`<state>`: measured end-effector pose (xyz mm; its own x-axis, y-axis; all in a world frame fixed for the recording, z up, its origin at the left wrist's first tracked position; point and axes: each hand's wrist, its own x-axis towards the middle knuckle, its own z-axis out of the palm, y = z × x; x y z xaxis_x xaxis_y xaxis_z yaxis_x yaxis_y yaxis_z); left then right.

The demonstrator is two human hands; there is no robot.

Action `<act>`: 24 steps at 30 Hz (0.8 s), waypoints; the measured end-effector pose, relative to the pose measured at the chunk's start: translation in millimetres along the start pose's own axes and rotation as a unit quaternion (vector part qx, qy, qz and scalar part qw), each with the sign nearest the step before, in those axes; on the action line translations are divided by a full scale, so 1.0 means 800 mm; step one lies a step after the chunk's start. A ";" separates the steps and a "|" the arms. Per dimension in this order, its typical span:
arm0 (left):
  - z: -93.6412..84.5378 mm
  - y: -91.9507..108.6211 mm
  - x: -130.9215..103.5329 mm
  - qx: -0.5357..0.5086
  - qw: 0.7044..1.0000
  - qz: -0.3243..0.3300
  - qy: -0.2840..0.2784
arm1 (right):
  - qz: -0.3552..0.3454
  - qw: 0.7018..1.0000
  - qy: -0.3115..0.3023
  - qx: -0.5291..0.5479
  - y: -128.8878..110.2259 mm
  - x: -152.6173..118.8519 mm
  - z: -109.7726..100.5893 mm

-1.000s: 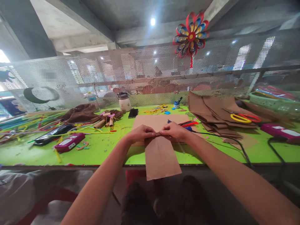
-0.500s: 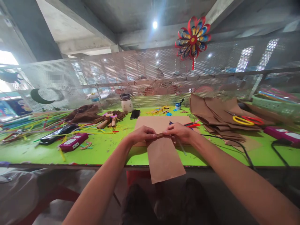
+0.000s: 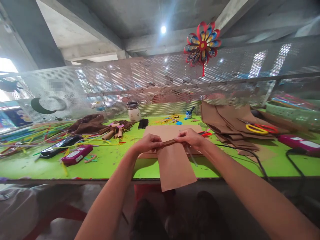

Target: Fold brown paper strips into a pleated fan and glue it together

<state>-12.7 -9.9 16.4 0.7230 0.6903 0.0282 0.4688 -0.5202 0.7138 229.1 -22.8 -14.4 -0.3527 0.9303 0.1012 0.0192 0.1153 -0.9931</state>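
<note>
A sheet of brown paper (image 3: 176,168) hangs over the front edge of the green table (image 3: 110,166), its top edge folded into a narrow strip. My left hand (image 3: 151,143) pinches the left end of that fold. At the right end, my right hand (image 3: 190,138) pinches the fold between thumb and fingers. A thin translucent stick (image 3: 193,156) slants down beneath my right hand; whether the fingers hold it is unclear. Behind the hands, a larger brown sheet (image 3: 162,131) lies flat on the table.
Stacked brown paper (image 3: 230,121) lies at the right, with yellow-and-red scissors (image 3: 260,129) on it. A black cable (image 3: 250,155) curves nearby. To the left are a purple device (image 3: 77,155), paper rolls (image 3: 113,131) and colored strips. A phone (image 3: 143,123) and jar (image 3: 134,112) stand farther back.
My left hand has moved slightly left along the fold, so the gap between my hands is wider and more of the folded strip shows. The view has shifted a little.
</note>
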 end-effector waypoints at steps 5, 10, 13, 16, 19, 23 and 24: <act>0.000 0.002 -0.002 -0.087 0.996 0.009 0.006 | -0.003 0.998 -0.034 0.043 -0.011 -0.005 -0.010; 0.014 0.004 -0.002 -0.255 0.967 0.014 -0.003 | -0.069 0.988 -0.101 0.095 -0.024 -0.017 -0.001; 0.028 0.003 0.001 -0.273 0.961 -0.002 -0.038 | -0.094 0.973 -0.195 0.080 -0.025 -0.024 0.009; 0.039 0.004 0.004 -0.301 0.951 -0.008 -0.072 | -0.098 0.966 -0.235 0.043 -0.024 -0.028 0.015; 0.043 0.006 0.006 -0.336 0.933 0.002 -0.126 | -0.121 0.972 -0.200 0.016 -0.028 -0.030 0.019; 0.041 0.004 0.006 -0.288 0.944 0.009 -0.158 | -0.138 0.970 -0.198 -0.008 -0.032 -0.030 0.022; 0.038 0.003 0.007 -0.255 0.956 0.008 -0.142 | -0.140 0.971 -0.191 -0.013 -0.031 -0.029 0.022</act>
<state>7.7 -22.9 -3.1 0.8704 0.4827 -0.0967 0.1995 -0.1664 0.9657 220.5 -53.3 6.9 -0.6691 0.6645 0.3328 -0.1058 0.3581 -0.9277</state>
